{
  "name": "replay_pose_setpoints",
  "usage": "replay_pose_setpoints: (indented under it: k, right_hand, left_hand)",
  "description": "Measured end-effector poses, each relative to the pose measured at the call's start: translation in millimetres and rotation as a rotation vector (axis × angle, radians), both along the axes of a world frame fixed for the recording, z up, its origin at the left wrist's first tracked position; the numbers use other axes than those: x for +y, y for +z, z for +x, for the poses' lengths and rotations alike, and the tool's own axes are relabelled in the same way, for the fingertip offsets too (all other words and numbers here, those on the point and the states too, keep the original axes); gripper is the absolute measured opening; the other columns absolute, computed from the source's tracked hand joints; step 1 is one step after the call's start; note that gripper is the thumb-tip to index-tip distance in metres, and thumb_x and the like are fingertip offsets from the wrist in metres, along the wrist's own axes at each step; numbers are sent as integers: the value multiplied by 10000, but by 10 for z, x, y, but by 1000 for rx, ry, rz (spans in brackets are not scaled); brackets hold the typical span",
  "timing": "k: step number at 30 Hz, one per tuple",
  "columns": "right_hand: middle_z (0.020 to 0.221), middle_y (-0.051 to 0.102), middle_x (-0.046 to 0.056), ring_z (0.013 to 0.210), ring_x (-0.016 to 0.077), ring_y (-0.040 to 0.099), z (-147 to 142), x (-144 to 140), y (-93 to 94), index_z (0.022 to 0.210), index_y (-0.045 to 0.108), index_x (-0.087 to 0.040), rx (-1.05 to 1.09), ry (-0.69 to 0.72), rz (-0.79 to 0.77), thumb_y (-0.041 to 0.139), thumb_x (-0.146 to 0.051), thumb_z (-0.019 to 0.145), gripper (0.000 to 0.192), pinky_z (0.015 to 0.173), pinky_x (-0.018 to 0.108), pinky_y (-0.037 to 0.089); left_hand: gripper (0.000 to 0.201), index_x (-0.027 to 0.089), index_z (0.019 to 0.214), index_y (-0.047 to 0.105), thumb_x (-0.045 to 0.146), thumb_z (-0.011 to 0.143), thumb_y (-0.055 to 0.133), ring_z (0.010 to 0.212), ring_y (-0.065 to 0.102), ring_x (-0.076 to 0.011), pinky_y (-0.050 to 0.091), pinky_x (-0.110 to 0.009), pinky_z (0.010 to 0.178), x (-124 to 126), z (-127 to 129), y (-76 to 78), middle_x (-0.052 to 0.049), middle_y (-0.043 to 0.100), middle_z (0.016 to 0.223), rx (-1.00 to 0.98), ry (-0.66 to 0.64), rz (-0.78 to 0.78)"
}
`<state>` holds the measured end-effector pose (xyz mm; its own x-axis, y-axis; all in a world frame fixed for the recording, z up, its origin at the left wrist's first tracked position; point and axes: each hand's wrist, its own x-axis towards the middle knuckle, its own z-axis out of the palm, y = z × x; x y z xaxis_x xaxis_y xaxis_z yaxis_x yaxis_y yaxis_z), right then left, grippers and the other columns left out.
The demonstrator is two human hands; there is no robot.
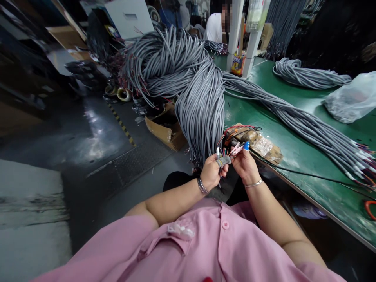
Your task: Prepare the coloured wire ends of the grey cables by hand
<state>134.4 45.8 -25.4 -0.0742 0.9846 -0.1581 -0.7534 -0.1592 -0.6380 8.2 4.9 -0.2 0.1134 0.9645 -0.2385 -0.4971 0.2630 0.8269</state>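
Note:
My left hand (210,171) is closed in front of my body, at the edge of the workbench. Thin coloured wires (225,151) fan out above its fingers, apparently from a cable end in its grip. A white cover (217,152) tops one fingertip, and a grey wrap (223,161) lies across the fingers. Beside it, my right hand (245,167) pinches a small pale pink clip (236,149) close to the wires. Its thumb wears a blue cover (246,145). Whether the clip touches a wire is too small to tell.
A big heap of grey cables (202,105) hangs over the green workbench (293,152). More cables (293,109) stretch to the right. A taped block (258,143) with leads sits by my right hand. An open cardboard box (166,131) stands below; a person (214,27) is behind.

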Motion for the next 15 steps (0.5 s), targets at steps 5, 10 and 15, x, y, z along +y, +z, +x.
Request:
replay_pose_setpoints:
  k: [5,10,15]
  right_hand:
    - [751,682,-17,622,108,590,-34,-11,-47,782,653,-222,11,-35,-20,689,-540,761,320,589,233,501]
    - [774,680,-2,640,123,602,16,-83,-37,835,651,-231,27,37,-46,556,-662,791,444,583,244,509]
    - [792,677,3,655,118,597,65,-114,65,838,659,-219,-29,82,-48,626,-577,786,364,583,231,511]
  left_hand:
    - [265,141,758,599,361,645,695,353,428,-68,289,-181,324,0,3,-16,19,552,481,3,4,-4]
    - [261,147,756,583,360,654,693,356,431,-70,277,-184,320,-56,-42,-28,19,563,498,-22,19,5]
    - [238,144,762,595,339,675,699,382,459,-67,292,-186,327,-87,-105,-58,5,603,573,-20,75,17]
